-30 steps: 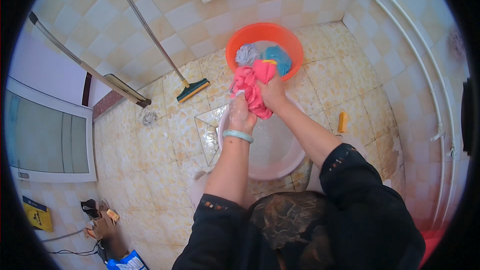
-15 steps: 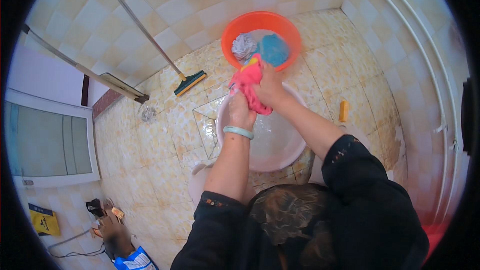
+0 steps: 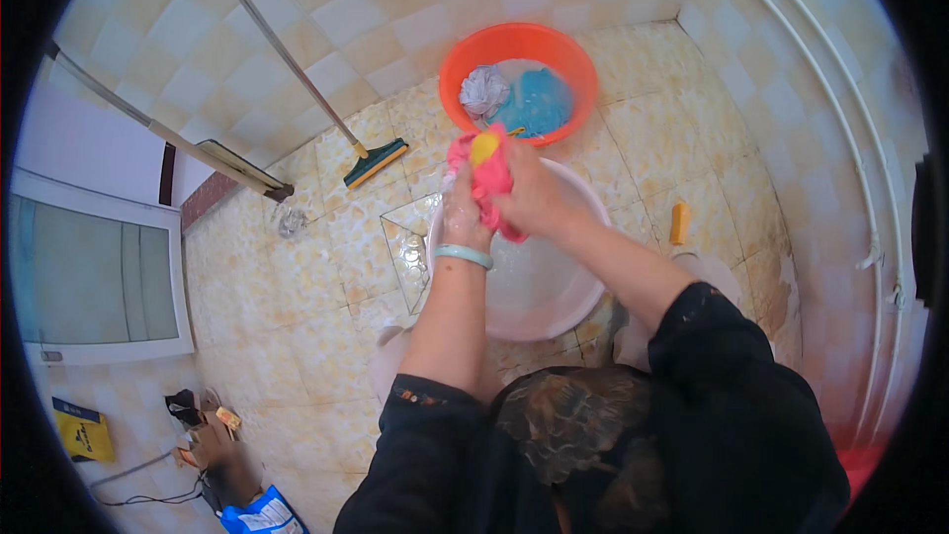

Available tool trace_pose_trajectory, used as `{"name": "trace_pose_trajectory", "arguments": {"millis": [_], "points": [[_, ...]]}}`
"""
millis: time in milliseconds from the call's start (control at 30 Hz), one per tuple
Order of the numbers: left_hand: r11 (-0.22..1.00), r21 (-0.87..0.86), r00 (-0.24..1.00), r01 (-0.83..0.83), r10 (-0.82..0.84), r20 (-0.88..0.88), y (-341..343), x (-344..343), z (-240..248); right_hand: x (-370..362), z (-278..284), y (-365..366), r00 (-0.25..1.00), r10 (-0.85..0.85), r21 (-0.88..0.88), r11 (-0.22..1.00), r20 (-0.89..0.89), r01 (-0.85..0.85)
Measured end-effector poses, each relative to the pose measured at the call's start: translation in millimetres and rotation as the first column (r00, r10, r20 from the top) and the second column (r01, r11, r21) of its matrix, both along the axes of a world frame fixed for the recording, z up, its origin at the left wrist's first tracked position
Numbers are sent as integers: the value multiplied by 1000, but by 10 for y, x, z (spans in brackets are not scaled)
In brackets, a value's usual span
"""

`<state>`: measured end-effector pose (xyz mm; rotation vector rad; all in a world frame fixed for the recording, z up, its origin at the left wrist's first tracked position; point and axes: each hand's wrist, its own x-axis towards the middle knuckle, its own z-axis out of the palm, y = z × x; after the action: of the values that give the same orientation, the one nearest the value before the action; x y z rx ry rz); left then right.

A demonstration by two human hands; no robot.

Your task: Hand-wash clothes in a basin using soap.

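Note:
A wet pink cloth (image 3: 491, 172) with a yellow patch is bunched between my two hands, above the far part of a pale pink basin (image 3: 596, 282). My left hand (image 3: 462, 213) grips it from the left, with a pale green bangle (image 3: 464, 256) on the wrist. From the right, my right hand (image 3: 539, 198) is wrapped round the same cloth. Cloudy water shows in the basin. Just beyond, an orange basin (image 3: 587, 69) holds a white-grey bundled cloth (image 3: 484, 91) and a blue cloth (image 3: 542, 102) in water.
On the tiled floor to the right lies a yellow-orange bar (image 3: 679, 222). A floor squeegee (image 3: 377, 164) and a flat mop (image 3: 242, 170) lean at the left. A floor drain (image 3: 410, 252) lies beside the pink basin. White pipes (image 3: 870, 188) run along the right wall.
Both hands have shifted slightly with the pink cloth, which is now bunched more tightly, its yellow patch turned more into view. The basins have not moved.

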<state>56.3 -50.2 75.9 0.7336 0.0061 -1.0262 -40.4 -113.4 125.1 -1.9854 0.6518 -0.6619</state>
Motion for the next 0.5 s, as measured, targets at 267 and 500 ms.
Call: {"name": "trace_pose_trajectory", "arguments": {"millis": [267,500], "points": [[977,199,996,-74,84,-42,-24,-165,266,45,-86,21,998,-45,-397,916,53,62],[985,95,988,-145,148,-31,73,-65,310,39,27,114,999,16,-202,979,30,-10]]}}
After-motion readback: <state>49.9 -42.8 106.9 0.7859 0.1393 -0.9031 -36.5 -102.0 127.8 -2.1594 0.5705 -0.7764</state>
